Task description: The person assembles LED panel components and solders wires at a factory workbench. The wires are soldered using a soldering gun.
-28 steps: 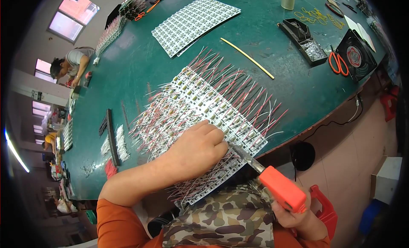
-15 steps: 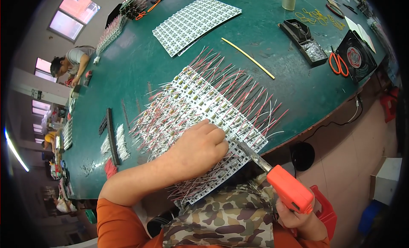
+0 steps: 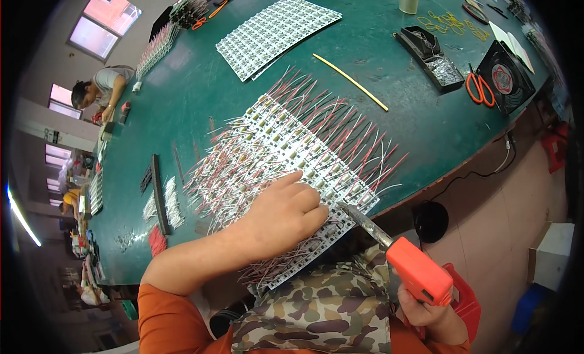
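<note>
A white circuit-board panel (image 3: 326, 182) lies at the table edge before me. Rows of small parts and many red and white wires (image 3: 222, 171) stick up from it. My left hand (image 3: 286, 211) rests over the panel with its fingers curled down. Whatever the fingertips pinch is hidden beneath them. In my right hand (image 3: 423, 308) is a soldering iron (image 3: 418, 270) with an orange, gun-like handle. Its metal tip reaches the panel just right of my left fingers; I cannot tell whether it touches.
Loose white wires (image 3: 174, 203) and red wires (image 3: 157, 241) lie left beside a dark bar (image 3: 159, 192). More board panels (image 3: 277, 34) and a yellow stick (image 3: 351, 82) lie beyond. Right are a black tray (image 3: 443, 71), orange scissors (image 3: 480, 88) and a fan (image 3: 508, 80). A co-worker (image 3: 109, 89) sits far left.
My left hand has turned slightly, with its index finger reaching a little further out over the panel. The soldering iron has shifted a little to the right.
</note>
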The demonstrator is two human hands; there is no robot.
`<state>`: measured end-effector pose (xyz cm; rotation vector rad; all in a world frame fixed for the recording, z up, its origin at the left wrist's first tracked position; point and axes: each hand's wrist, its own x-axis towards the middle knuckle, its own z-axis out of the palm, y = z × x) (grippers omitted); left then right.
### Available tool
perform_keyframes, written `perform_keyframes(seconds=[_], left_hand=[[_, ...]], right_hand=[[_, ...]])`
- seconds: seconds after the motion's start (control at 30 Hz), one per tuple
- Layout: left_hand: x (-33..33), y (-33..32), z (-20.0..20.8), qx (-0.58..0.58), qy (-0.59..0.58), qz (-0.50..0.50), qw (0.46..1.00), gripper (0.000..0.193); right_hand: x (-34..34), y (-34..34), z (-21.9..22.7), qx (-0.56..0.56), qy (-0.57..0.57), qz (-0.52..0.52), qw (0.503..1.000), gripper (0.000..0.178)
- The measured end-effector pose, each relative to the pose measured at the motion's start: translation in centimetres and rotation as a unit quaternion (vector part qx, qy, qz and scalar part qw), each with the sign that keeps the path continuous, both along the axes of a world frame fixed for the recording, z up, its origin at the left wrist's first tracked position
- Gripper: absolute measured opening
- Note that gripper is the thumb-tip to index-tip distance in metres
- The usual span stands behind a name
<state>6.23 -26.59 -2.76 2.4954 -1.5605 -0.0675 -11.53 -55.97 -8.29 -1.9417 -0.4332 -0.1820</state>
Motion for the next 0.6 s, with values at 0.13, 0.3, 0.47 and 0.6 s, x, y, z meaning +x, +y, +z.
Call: perform_keyframes(seconds=[0.13, 0.3, 0.47, 0.6], left_hand=[[-0.10, -0.10, 0.11, 0.019, -0.003, -0.004, 1.000, 0.025], [-0.16, -0.07, 0.08, 0.021, 0.019, -0.002, 1.000, 0.026], [-0.29, -0.25, 0.37, 0.027, 0.024, 0.004, 0.999, 0.025], [-0.27, -0.21, 0.25, 0.023, 0.028, 0.003, 0.999, 0.025]], right_hand=[[0.46, 0.12, 0.22, 0.036, 0.007, 0.011, 0.999, 0.054], [0.48, 0.28, 0.39, 0.037, 0.013, 0.016, 0.999, 0.055], [0.45, 0.38, 0.16, 0.052, 0.023, 0.019, 0.998, 0.054], [0.01, 0.33, -0.35, 0.054, 0.035, 0.016, 0.998, 0.056]])
